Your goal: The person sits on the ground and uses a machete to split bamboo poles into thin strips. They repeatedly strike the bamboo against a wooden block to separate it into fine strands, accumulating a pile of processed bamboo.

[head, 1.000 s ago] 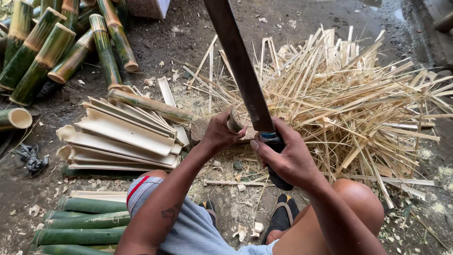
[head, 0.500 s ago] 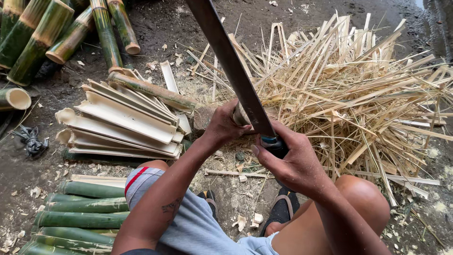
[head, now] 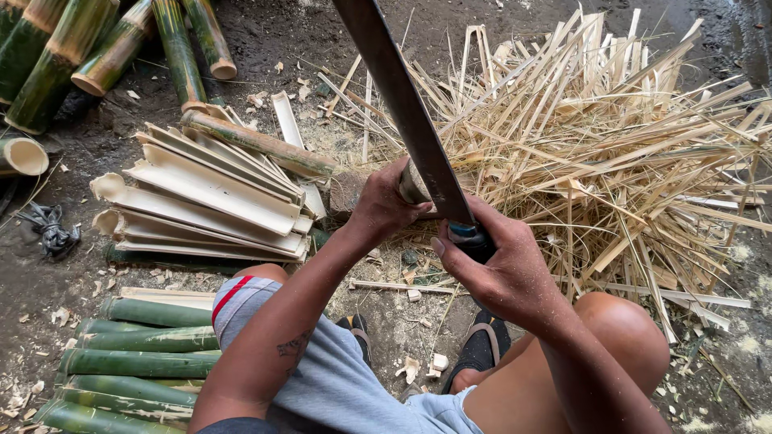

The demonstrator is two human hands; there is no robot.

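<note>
Bamboo piece stands centre, gripped in my left hand. My right hand is clenched round the machete handle, with the split-strip heap far right.

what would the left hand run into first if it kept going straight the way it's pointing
Likely the heap of thin split bamboo strips: the left hand, gripping a short bamboo piece beside the long blade, points up and right toward it. Depth is unclear.
</note>
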